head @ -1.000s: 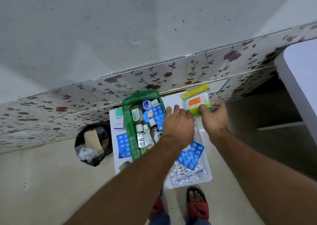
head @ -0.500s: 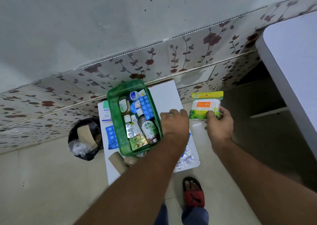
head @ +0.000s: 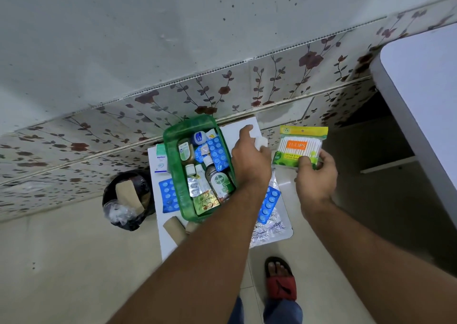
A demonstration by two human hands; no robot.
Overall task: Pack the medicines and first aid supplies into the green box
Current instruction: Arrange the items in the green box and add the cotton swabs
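From the head camera, the right hand [head: 315, 175] pinches a pack of cotton swabs [head: 298, 148] by its lower edge, held in the air at about three o'clock from the green box [head: 173, 165]. The left hand [head: 249, 161] grips something small and white [head: 259, 140] just off the box's right rim; what it is cannot be made out. The step in hand looks like loading both. Next, each must swing toward nine o'clock and find a gap among the bottles. The forearm hides part of a blue blister strip [head: 268, 205].
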